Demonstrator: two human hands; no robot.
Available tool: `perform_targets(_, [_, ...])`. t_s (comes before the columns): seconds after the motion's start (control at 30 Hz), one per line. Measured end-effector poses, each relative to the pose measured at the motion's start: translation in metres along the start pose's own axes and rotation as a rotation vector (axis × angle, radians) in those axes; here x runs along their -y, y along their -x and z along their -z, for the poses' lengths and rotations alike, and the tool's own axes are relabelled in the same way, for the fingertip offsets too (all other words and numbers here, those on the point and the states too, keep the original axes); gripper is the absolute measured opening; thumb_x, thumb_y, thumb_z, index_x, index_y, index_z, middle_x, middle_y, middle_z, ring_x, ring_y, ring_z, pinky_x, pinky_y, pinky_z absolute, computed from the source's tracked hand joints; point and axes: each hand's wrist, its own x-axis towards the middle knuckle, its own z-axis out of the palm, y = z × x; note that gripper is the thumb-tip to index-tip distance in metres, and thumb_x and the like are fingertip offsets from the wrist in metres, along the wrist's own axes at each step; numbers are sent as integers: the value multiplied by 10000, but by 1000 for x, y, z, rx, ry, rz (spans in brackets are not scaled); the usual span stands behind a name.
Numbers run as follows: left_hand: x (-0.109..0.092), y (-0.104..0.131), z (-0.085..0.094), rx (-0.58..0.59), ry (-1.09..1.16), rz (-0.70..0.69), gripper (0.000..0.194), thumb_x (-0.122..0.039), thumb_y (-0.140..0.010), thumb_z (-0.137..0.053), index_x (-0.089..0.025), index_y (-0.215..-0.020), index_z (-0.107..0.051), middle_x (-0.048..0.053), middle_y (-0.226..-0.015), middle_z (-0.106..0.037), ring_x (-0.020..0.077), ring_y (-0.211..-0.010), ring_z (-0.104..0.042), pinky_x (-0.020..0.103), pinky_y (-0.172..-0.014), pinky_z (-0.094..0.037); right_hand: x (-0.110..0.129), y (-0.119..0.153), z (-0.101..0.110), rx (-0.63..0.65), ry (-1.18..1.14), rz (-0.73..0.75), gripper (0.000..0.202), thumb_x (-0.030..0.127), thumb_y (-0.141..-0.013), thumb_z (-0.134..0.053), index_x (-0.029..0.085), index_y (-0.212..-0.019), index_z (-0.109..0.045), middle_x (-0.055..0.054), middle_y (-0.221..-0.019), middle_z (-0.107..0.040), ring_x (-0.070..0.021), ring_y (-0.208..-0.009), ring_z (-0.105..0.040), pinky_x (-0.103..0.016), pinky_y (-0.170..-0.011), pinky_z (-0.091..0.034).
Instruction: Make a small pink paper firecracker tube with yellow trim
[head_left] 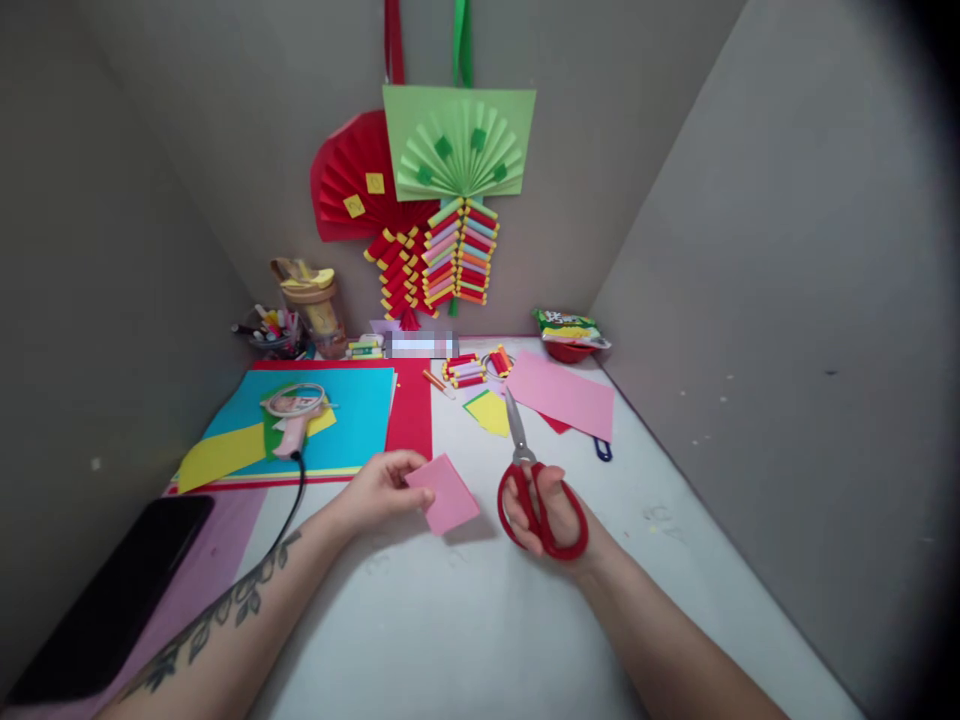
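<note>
My left hand pinches a small pink paper square by its left edge, thumb on top, a little above the white table. To its right, my right hand holds red-handled scissors, with fingers through the loops. The blades point away from me, look closed together, and stay apart from the paper. Beyond the scissors lies a larger pink sheet. A piece of yellow paper with a green edge rests just left of the blade tip.
A glue gun with a black cord lies on blue paper at left, near a black phone-like slab. Several small paper rolls sit at the back. Red and green paper fans hang against the wall.
</note>
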Motion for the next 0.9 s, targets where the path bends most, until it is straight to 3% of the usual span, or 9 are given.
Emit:
perform_targets(0.1, [8, -7, 2, -82, 88, -8, 288, -299, -608, -765, -153, -791, -596, 8, -734, -673, 132, -642, -613, 226, -607, -466, 1, -5, 16, -275, 390, -42, 434, 633, -783, -467, 201, -750, -463, 39, -538, -510, -93, -400, -450, -209, -399, -333])
perform_targets(0.17, [13, -9, 3, -126, 134, -17, 313, -299, -599, -773, -159, -820, -600, 9, -762, -681, 132, -656, -619, 226, -620, -469, -1, -10, 26, -407, 693, -74, 277, 448, -773, -574, 213, -894, -489, -8, -746, -613, -142, -602, -566, -250, -537, -420])
perform_targets(0.27, [18, -8, 4, -132, 174, -8, 313, -296, -603, -773, -159, -832, -611, 15, -784, -688, 135, -672, -624, 226, -633, -469, -5, -16, 36, -431, 1066, -54, 302, 269, -769, -555, 225, -1065, -517, -64, -1031, -615, -205, -908, -579, -323, -762, -429])
perform_targets(0.37, [19, -8, 4, -109, 171, 8, 295, -293, -615, -768, -153, -827, -620, 23, -787, -691, 138, -679, -625, 226, -638, -466, -7, -16, 41, -440, 1270, -27, 313, 215, -753, -548, 225, -1065, -577, -76, -1036, -604, -236, -986, -535, -355, -839, -401])
perform_targets(0.5, [17, -11, 5, -131, 155, 6, 294, -303, -614, -768, -154, -822, -623, 19, -780, -688, 138, -679, -621, 229, -646, -463, -3, -21, 57, -527, 1284, 103, 264, 252, -725, -589, 208, -981, -635, -81, -1007, -592, -240, -984, -509, -365, -868, -400])
perform_targets(0.6, [16, -12, 6, -129, 121, 7, 293, -325, -618, -763, -154, -809, -622, 20, -778, -687, 146, -679, -621, 233, -641, -462, 16, -48, 90, -697, 1107, 193, 262, 282, -792, -502, 185, -997, -631, -80, -1017, -615, -212, -936, -549, -337, -839, -431])
perform_targets(0.67, [15, -13, 6, -108, 87, 4, 289, -332, -623, -758, -152, -803, -621, 22, -773, -685, 149, -680, -620, 231, -633, -457, 34, -76, 120, -803, 1011, 84, 276, 228, -807, -448, 180, -992, -648, -67, -999, -648, -187, -888, -574, -299, -814, -444])
perform_targets(0.77, [16, -15, 6, -76, 66, 1, 291, -339, -631, -751, -150, -807, -617, 23, -760, -681, 148, -669, -615, 226, -614, -445, 56, -118, 162, -861, 1018, 3, 320, 144, -789, -436, 173, -1017, -660, -54, -978, -671, -166, -873, -589, -278, -838, -429])
perform_targets(0.9, [17, -16, 6, -34, 59, -1, 292, -350, -630, -745, -148, -792, -611, 26, -742, -676, 152, -653, -610, 232, -603, -437, 59, -149, 196, -919, 1070, -99, 273, 172, -724, -574, 185, -967, -697, -76, -1059, -657, -209, -996, -555, -322, -956, -357])
